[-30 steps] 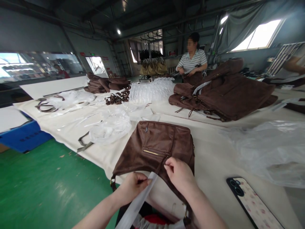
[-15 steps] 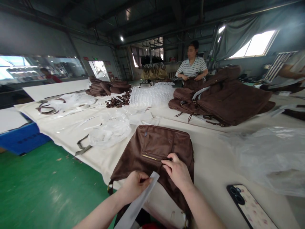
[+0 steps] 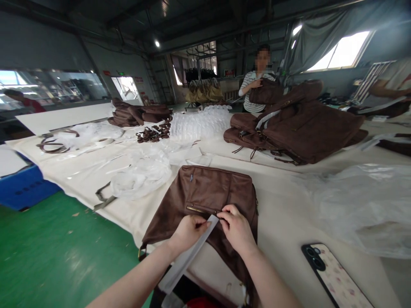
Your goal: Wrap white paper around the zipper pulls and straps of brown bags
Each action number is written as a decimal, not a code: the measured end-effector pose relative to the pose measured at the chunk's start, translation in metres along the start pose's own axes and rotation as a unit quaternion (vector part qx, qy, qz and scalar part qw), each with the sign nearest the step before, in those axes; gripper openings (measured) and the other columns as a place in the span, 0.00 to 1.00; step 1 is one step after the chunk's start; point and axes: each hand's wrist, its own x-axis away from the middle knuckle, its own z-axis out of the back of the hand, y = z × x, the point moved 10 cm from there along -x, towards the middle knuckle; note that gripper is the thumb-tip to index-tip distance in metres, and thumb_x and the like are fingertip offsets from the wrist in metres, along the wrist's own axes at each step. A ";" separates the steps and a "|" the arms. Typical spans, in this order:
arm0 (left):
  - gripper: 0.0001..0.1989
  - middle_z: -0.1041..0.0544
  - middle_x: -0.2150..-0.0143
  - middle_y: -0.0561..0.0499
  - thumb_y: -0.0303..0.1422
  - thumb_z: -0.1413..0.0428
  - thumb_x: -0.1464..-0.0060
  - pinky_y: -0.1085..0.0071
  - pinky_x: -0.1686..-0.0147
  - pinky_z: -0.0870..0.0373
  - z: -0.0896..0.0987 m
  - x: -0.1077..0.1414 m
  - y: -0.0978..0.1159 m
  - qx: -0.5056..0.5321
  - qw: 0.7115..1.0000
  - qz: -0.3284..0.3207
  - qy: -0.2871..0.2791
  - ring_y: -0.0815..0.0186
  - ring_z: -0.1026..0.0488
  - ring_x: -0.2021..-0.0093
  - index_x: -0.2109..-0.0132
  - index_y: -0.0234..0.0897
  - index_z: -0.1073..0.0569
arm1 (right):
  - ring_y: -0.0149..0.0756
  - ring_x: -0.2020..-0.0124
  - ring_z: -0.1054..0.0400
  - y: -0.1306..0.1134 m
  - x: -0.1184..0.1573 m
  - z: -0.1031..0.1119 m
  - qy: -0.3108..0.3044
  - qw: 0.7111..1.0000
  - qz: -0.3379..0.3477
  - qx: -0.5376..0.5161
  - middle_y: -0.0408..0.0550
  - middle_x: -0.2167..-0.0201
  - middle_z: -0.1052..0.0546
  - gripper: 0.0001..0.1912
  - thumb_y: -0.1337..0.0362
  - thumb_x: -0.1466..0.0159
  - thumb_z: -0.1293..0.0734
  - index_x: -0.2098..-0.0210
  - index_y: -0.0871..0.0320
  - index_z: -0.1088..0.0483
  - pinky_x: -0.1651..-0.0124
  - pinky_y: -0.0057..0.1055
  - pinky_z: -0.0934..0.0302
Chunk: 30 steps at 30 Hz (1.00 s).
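Left hand point(image 3: 192, 231): thumb and fingers pinched on the translucent white strip point(image 3: 188, 262), close to its upper end.
Right hand point(image 3: 236, 226): over the bag, thumb and fingertips drawn close together beside the end of the zip; whether anything is clamped between them, I cannot tell.
White strip: slants from between the two hands down toward the person, its upper end over the bag.
Brown shoulder bag point(image 3: 218, 186): lies flat on the cloth-covered table point(image 3: 279, 214) in front of the person, curved edge nearest, under both hands.
Brass zip point(image 3: 196, 210): set across the bag's face, just beyond the left hand.
Phone point(image 3: 340, 276): on the table, to the right of the right forearm, patterned case up.
Clear plastic sheeting point(image 3: 362, 209): crumpled, farther right, beyond the phone.
Brown bag pile point(image 3: 321, 130): heaped across the table, beyond the bag and to its right.
Co-worker point(image 3: 253, 87): in a striped top behind that pile, holding another brown bag point(image 3: 266, 90).
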 end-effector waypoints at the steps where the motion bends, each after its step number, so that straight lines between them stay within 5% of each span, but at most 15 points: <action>1: 0.22 0.48 0.78 0.57 0.44 0.53 0.42 0.73 0.76 0.53 -0.001 -0.001 0.001 -0.002 1.000 -0.007 0.002 0.71 0.50 0.76 0.80 0.36 0.40 | 0.37 0.60 0.29 0.000 0.000 0.000 -0.001 1.000 -0.002 -0.002 0.48 0.58 0.28 0.16 0.74 0.38 0.39 0.59 0.51 0.24 0.52 0.32 0.35; 8: 0.18 0.41 0.78 0.56 0.40 0.52 0.42 0.74 0.75 0.49 -0.006 -0.009 0.009 -0.036 0.999 -0.033 0.006 0.71 0.44 0.76 0.75 0.34 0.31 | 0.38 0.61 0.29 0.004 0.002 0.001 0.001 1.000 -0.025 -0.015 0.49 0.61 0.27 0.15 0.73 0.38 0.39 0.56 0.56 0.26 0.54 0.31 0.36; 19: 0.20 0.44 0.79 0.56 0.41 0.54 0.40 0.75 0.75 0.49 -0.014 -0.024 0.009 -0.005 0.999 -0.044 0.012 0.71 0.44 0.76 0.77 0.35 0.36 | 0.36 0.61 0.28 0.011 0.006 -0.004 -0.032 0.997 -0.075 -0.009 0.47 0.63 0.24 0.15 0.72 0.38 0.40 0.56 0.54 0.26 0.57 0.28 0.39; 30: 0.20 0.40 0.80 0.55 0.41 0.52 0.43 0.75 0.76 0.47 -0.017 -0.030 -0.001 0.023 0.998 0.012 0.056 0.70 0.41 0.76 0.78 0.34 0.32 | 0.34 0.65 0.28 0.027 0.007 -0.022 -0.050 0.983 -0.117 -0.136 0.47 0.66 0.22 0.18 0.74 0.43 0.39 0.56 0.56 0.26 0.59 0.26 0.36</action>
